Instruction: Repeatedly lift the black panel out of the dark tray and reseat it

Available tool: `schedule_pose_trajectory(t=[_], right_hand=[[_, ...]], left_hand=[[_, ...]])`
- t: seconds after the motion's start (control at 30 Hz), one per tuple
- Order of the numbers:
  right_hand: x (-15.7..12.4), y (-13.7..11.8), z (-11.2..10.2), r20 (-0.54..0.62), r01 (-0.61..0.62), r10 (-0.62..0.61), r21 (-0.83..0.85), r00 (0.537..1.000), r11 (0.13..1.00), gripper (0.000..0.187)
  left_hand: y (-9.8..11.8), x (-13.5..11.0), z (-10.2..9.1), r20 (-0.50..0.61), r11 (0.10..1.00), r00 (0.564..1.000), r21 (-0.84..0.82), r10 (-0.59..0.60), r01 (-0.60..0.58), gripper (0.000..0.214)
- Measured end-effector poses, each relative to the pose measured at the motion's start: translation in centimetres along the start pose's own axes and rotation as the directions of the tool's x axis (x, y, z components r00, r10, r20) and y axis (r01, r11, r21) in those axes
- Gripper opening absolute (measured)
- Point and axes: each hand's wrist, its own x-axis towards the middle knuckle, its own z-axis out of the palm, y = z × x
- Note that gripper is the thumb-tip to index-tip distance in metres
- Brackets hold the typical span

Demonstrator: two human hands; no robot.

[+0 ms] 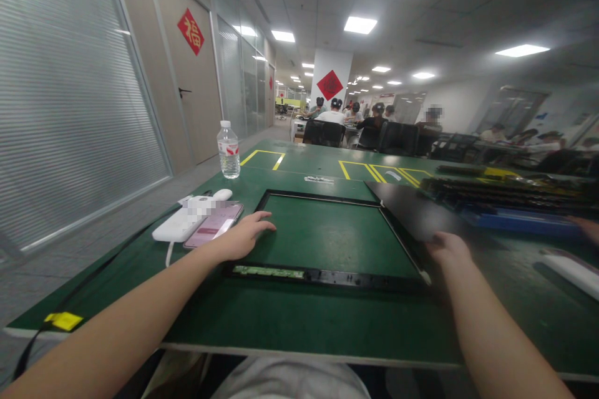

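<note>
Ceiling lights brighten the office around our green table (355,324), and at its middle, which we take as the clock's centre, a black frame (322,201) lies flat. A circuit board (269,272) runs along its near bar at seven o'clock. At three o'clock a dark panel (407,209) tilts along the frame's side; we cannot tell whether they touch. Our right hand (452,252), at four o'clock, curls around the panel's edge, its fingertips hidden. Our left hand (246,235), at nine o'clock, is loosely spread and grasps nothing; whether it presses on the frame is unclear. To handle this well, we should steady the frame with the left, support the panel evenly against flexing, and keep its corners off the exposed board.
</note>
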Motion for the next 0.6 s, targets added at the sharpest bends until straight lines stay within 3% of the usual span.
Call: schedule_pose_trajectory(t=[0.27, 0.5, 0.6], right_hand=[[-0.4, -0.1, 0.2, -0.027, 0.033, -0.031, 0.063, 0.999, 0.997, 0.026], [-2.7, -0.4, 1.1, -0.021, 0.196, -0.196, 0.221, 0.980, 0.955, 0.022], [-4.1, -0.6, 1.5, -0.012, 0.213, -0.216, 0.241, 0.976, 0.947, 0.020]], left_hand=[[0.7, -0.1, -0.2, -0.013, 0.999, 0.999, -0.006, -0.040, 0.040, 0.060], [1.3, -0.1, -0.5, -0.060, 0.998, 0.996, 0.024, -0.059, 0.061, 0.053], [1.3, -0.1, -0.5, -0.105, 0.999, 0.994, 0.019, -0.038, 0.040, 0.049]])
